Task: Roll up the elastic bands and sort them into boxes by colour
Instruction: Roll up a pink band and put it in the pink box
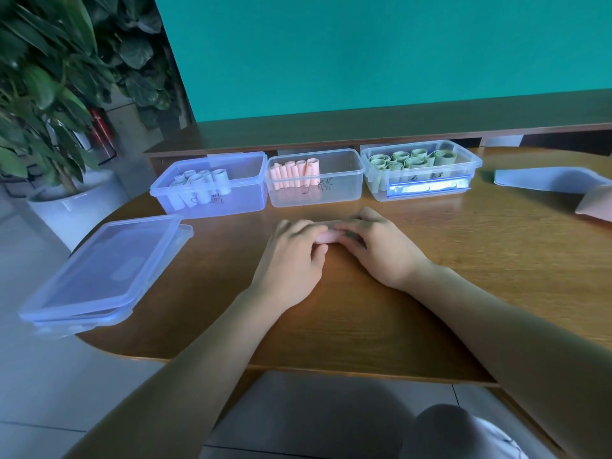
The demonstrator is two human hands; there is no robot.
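A pink elastic band (326, 237) lies rolled on the wooden table (496, 246), mostly hidden between my hands. My left hand (293, 256) grips its left end with curled fingers and thumb. My right hand (381, 246) holds its right end, fingers curled over it. Behind stand three clear boxes. The left box (231, 197) holds blue rolls (202, 180), the middle box (337, 190) pink rolls (294, 173), and the right box (470, 167) green rolls (414, 159).
Stacked box lids (102, 276) lie at the table's left edge. Flat blue (546, 180) and pink (596, 203) bands lie at the far right. A raised wooden ledge (364, 127) runs behind the boxes. A potted plant (49, 94) stands off the table to the left.
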